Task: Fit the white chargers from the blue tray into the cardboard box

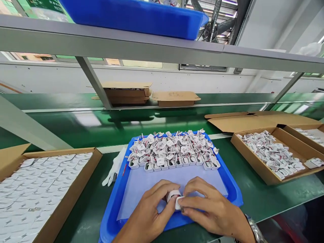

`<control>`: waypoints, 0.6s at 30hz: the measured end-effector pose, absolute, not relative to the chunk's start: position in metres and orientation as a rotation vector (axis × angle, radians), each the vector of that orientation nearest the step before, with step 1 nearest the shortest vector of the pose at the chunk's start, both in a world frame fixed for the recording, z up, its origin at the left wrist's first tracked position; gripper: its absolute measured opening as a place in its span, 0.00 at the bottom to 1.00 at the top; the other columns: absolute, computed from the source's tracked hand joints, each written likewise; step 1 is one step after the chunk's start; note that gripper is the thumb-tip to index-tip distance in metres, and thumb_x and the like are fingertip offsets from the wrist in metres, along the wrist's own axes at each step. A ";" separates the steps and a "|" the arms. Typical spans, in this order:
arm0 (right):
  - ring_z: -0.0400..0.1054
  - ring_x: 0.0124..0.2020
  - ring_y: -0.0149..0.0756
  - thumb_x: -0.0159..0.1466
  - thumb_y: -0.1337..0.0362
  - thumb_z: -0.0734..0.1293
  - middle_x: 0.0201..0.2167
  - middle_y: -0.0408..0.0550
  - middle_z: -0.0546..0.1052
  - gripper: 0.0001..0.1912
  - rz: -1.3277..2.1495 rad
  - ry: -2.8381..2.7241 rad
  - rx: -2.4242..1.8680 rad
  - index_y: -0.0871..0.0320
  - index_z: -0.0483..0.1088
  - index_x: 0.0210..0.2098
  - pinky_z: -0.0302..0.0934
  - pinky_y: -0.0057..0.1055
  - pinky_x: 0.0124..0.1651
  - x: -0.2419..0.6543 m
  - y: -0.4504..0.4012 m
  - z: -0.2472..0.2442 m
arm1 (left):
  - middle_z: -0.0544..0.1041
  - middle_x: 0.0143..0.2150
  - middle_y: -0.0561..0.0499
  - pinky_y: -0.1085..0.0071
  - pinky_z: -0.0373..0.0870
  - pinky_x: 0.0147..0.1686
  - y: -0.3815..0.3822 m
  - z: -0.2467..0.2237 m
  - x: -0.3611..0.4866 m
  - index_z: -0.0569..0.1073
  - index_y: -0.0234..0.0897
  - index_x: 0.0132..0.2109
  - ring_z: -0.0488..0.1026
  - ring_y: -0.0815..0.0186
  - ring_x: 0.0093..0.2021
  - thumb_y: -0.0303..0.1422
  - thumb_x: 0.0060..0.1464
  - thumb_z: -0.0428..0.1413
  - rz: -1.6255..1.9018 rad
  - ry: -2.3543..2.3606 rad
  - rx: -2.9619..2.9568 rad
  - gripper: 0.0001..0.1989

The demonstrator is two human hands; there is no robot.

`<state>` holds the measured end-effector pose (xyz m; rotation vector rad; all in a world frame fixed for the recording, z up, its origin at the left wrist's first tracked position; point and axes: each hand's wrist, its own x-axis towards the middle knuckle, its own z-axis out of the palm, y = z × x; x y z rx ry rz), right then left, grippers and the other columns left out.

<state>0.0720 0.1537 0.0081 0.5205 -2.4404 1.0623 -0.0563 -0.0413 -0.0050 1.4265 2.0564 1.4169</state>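
Over the front of a blue tray (234, 189), both my hands come together around small white plastic parts. My left hand (154, 206) is closed on a white plastic housing (173, 194), held between thumb and fingers. A white plastic cover (180, 203) is pinched in my right hand (206, 204), close against the housing. Red shows between the two parts; whether they touch is hard to tell. Behind my hands, many white housings with wires and loose covers (169, 148) crowd the back of the tray, on a pale sheet (141, 189).
A cardboard box of rowed white parts (78, 189) stands at left, near a white glove (113, 170). On the right is a box of loose wired parts (270, 182). Overhead, a shelf (152, 47) carries a blue bin (131, 17). Flat cartons (176, 98) lie behind.
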 end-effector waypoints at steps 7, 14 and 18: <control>0.75 0.53 0.43 0.67 0.81 0.67 0.53 0.57 0.80 0.27 1.121 -2.176 0.487 0.58 0.70 0.62 0.74 0.43 0.54 0.069 0.142 -0.008 | 0.84 0.45 0.50 0.75 0.79 0.40 -0.040 -0.010 -0.050 0.80 0.46 0.55 0.81 0.65 0.40 0.29 0.67 0.57 1.649 2.024 1.312 0.13; 0.76 0.45 0.40 0.63 0.82 0.68 0.48 0.54 0.79 0.25 1.255 -2.010 0.320 0.57 0.73 0.56 0.75 0.39 0.45 0.071 0.118 -0.018 | 0.82 0.37 0.49 0.76 0.80 0.33 -0.034 -0.024 -0.035 0.83 0.41 0.49 0.81 0.65 0.34 0.31 0.65 0.60 1.937 1.879 1.023 0.09; 0.75 0.46 0.41 0.64 0.83 0.68 0.49 0.56 0.78 0.26 1.205 -2.072 0.364 0.58 0.72 0.58 0.75 0.40 0.46 0.072 0.117 -0.021 | 0.81 0.34 0.49 0.76 0.80 0.31 -0.038 -0.029 -0.030 0.84 0.39 0.45 0.80 0.65 0.32 0.32 0.62 0.62 1.967 1.823 0.863 0.07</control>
